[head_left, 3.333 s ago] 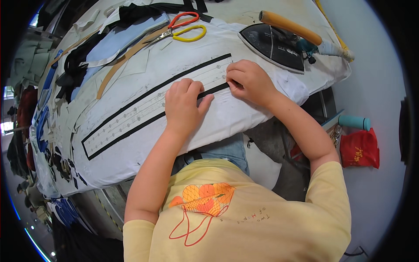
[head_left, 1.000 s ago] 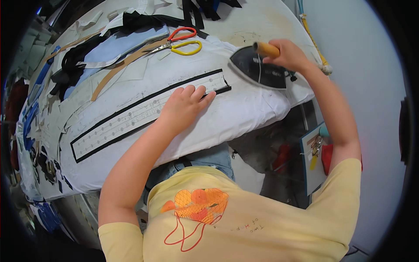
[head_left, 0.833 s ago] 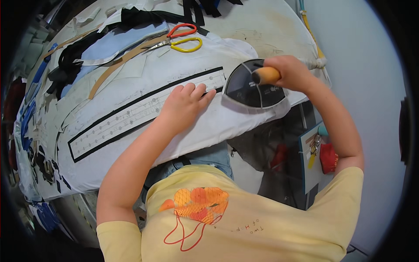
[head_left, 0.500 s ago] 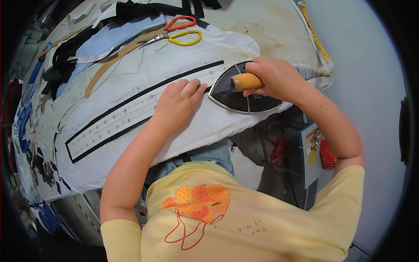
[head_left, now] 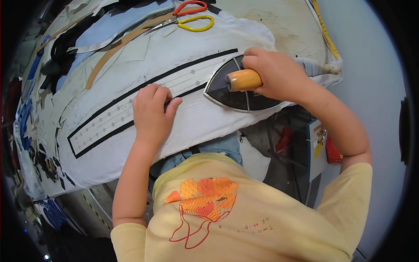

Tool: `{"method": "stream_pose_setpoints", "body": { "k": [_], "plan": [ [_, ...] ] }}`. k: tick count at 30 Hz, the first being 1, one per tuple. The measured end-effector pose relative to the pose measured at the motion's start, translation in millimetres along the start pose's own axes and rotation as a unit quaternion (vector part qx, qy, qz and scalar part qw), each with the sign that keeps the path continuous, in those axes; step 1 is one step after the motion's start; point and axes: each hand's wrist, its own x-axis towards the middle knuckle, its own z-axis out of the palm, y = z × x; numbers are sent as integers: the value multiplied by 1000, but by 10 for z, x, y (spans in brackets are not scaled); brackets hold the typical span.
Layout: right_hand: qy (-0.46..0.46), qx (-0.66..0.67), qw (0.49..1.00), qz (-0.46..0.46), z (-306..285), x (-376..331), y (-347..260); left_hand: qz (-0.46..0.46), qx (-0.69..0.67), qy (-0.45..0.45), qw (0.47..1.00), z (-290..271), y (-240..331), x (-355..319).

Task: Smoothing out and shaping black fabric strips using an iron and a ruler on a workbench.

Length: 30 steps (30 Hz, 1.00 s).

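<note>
A long, slightly curved white strip (head_left: 179, 78) with black edging and rows of printed marks lies across the white-covered board. My left hand (head_left: 150, 109) rests on its middle, fingers bent over the surface and thumb held apart near the lower black edge. My right hand (head_left: 275, 72) is wrapped round the wooden handle of a clothes iron (head_left: 222, 94). The iron's dark, pointed plate sits flat at the strip's right end, covering part of its lower edge, with the tip toward my left hand. My fingertips' contact with the strip is partly hidden.
Scissors (head_left: 196, 23) with one red and one yellow handle lie beyond the strip. A tan band (head_left: 102, 67), light blue cloth (head_left: 124, 22) and black scraps (head_left: 65, 48) crowd the far left. A clipboard (head_left: 315, 148) hangs below the board at right.
My left hand has moved left along the strip, its fingers now more bent. The iron has shifted slightly left in my right hand relative to the strip.
</note>
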Motion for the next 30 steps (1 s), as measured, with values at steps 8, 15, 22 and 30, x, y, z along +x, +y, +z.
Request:
{"method": "stream_pose_setpoints", "body": {
  "k": [8,15,22,30],
  "plan": [
    [-36,4,999,-3,29,86,-307,28,9,3,1000,-10,-170,-2],
    [4,3,999,-35,154,263,-728,88,-18,-10,996,-155,-405,-31],
    [-80,48,995,-21,-58,337,-745,7,33,2,999,-490,-667,-371],
    [-74,73,992,-70,45,508,-1228,32,19,6,999,-466,-813,-312]
  ]
}}
